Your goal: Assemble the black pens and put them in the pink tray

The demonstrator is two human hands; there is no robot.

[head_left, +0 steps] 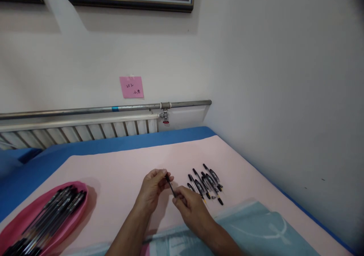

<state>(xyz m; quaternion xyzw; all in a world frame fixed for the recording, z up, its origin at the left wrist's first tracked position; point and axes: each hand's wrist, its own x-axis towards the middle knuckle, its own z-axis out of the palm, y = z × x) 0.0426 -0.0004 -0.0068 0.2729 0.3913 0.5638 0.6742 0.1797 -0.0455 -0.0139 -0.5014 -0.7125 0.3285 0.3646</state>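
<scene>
Both my hands meet over the pink sheet and share one black pen. My left hand pinches the pen's upper end with curled fingers. My right hand grips its lower end, fingers closed around it. Just right of my hands lies a small group of several black pens, side by side on the pink sheet. At the lower left a pink tray holds many more black pens.
A blue cover shows beyond the pink sheet, and a pale teal cloth lies near me. Behind are a white radiator, a metal pipe, a pink note on the wall, and a wall close on the right.
</scene>
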